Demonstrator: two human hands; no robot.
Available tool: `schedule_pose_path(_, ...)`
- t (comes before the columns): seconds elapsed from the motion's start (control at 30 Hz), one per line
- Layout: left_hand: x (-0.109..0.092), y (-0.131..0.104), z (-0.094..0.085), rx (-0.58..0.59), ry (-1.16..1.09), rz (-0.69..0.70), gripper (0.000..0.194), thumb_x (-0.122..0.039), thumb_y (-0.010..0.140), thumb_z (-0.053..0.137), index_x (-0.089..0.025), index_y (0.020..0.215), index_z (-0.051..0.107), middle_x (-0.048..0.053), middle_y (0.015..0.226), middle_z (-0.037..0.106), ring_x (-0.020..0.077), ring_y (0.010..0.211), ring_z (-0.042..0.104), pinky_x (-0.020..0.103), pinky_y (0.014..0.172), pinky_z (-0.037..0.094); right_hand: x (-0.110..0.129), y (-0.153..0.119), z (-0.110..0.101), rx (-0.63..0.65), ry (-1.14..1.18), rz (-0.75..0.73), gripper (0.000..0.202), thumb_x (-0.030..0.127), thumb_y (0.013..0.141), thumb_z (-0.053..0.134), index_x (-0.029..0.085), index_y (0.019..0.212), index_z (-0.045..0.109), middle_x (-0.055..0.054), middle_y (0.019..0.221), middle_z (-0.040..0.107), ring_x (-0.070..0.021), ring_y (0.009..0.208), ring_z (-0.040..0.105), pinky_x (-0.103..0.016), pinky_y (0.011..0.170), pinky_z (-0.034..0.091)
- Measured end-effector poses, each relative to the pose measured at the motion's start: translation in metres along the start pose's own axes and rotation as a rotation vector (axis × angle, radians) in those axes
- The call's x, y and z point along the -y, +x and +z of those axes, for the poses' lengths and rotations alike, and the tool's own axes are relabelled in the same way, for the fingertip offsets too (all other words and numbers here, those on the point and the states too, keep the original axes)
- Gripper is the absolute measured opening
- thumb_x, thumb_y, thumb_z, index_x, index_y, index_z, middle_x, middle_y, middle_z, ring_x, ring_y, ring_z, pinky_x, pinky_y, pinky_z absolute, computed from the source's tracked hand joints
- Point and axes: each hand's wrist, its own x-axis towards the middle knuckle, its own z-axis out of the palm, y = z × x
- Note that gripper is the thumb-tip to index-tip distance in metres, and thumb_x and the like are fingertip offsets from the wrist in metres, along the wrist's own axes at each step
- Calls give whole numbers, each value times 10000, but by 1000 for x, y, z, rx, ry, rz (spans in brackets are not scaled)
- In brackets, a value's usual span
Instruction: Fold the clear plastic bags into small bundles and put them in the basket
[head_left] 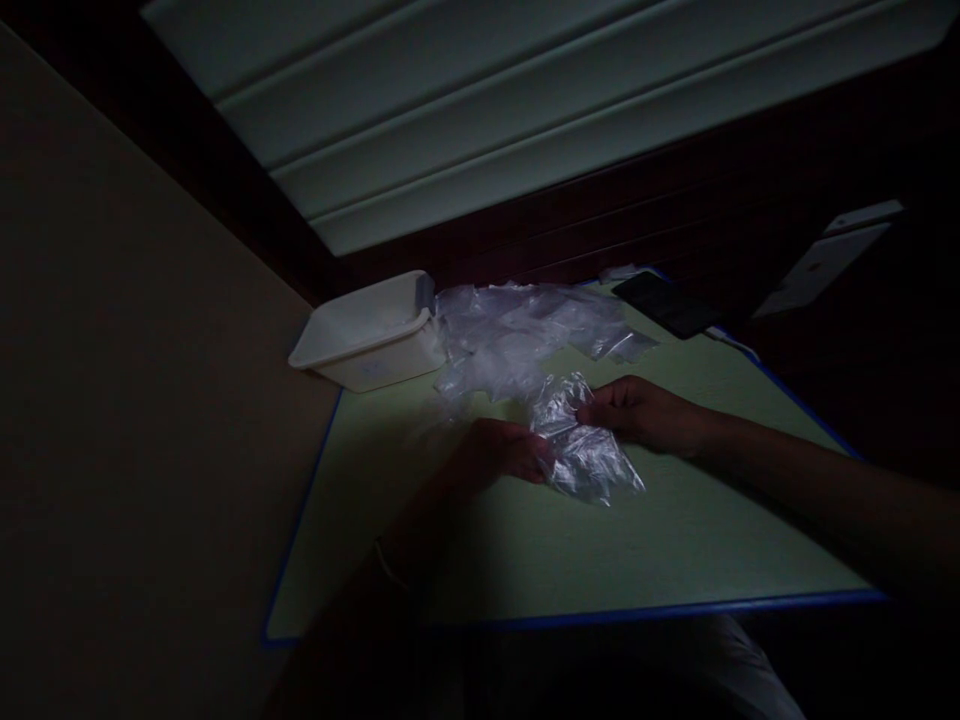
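Note:
A crumpled clear plastic bag is held between my two hands above the pale green table. My left hand grips its left side, with the fingers partly behind the plastic. At the bag's upper right edge, my right hand pinches the film between thumb and fingers. Just behind them, a loose pile of similar clear plastic bags spreads over the back of the table.
An off-white plastic bin stands at the back left, by the wall. A dark flat device lies at the back right, near a white cable. The table has a blue edge. A pale device is beyond it.

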Motion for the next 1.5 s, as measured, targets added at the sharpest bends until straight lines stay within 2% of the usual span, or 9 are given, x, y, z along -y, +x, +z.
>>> schedule_pose_path(0.17, 0, 1, -1, -57, -74, 3, 460, -460, 684, 749, -59, 905, 705, 149, 827, 726, 220, 723, 704, 352, 724, 571, 1, 0, 1, 19, 124, 28, 285, 439, 782, 675, 155, 763, 686, -25, 735, 665, -100, 600, 540, -254, 615, 424)
schedule_pose_path(0.37, 0, 2, 3, -166, -88, 59, 337, -396, 672, 764, -106, 837, 728, 106, 829, 730, 225, 760, 703, 332, 709, 578, 5, -1, 5, 22, 172, 17, 243, 398, 766, 699, 157, 799, 709, -29, 762, 682, -114, 643, 575, -263, 654, 442)
schedule_pose_path(0.47, -1, 1, 4, -160, -51, 64, 287, -384, 687, 749, -128, 816, 738, 95, 815, 733, 218, 742, 703, 321, 687, 579, 6, -1, 7, 24, 237, 12, 198, 374, 790, 680, 178, 793, 710, -29, 771, 685, -127, 687, 600, -282, 711, 459)
schedule_pose_path(0.63, -2, -2, 4, -129, -92, 85, 294, -367, 685, 753, -112, 830, 737, 103, 807, 735, 226, 734, 704, 344, 696, 581, 5, 0, 7, -30, 240, 19, 170, 350, 777, 689, 182, 770, 714, -17, 732, 674, -110, 619, 565, -254, 632, 448)
schedule_pose_path(0.8, -3, -3, 3, -143, -107, 111, 332, -373, 696, 749, -101, 886, 729, 114, 852, 734, 244, 780, 702, 370, 733, 572, 2, 1, 6, -43, 342, 27, 124, 304, 772, 696, 199, 829, 730, -8, 758, 682, -104, 656, 591, -238, 669, 473)
schedule_pose_path(1.0, -1, -3, 2, -107, -230, 199, 374, -355, 701, 747, -119, 989, 712, 105, 867, 732, 212, 753, 693, 354, 726, 555, 1, 2, 4, -80, 461, 61, 240, 206, 700, 714, 189, 939, 735, -24, 787, 706, -94, 635, 612, -208, 624, 506)
schedule_pose_path(1.13, -1, -1, 2, -129, -308, 208, 331, -318, 659, 773, -126, 924, 725, 77, 807, 731, 179, 693, 682, 310, 676, 545, 5, 1, 5, -105, 477, 77, 175, 172, 697, 671, 161, 854, 748, -29, 735, 701, -82, 600, 608, -187, 601, 510)
schedule_pose_path(1.27, -1, -1, 1, -143, -326, 197, 294, -290, 623, 782, -129, 864, 730, 67, 769, 726, 186, 680, 681, 332, 677, 544, 10, 0, 8, -119, 457, 56, 151, 159, 680, 638, 150, 780, 750, -44, 740, 707, -100, 633, 617, -202, 624, 501)
schedule_pose_path(1.5, 4, 5, -6, -170, -316, 217, 233, -336, 620, 741, -126, 718, 723, 73, 737, 715, 193, 671, 673, 350, 685, 550, 9, -1, 8, -132, 317, -17, 170, 273, 702, 638, 145, 736, 746, -66, 760, 715, -157, 676, 623, -276, 651, 488)
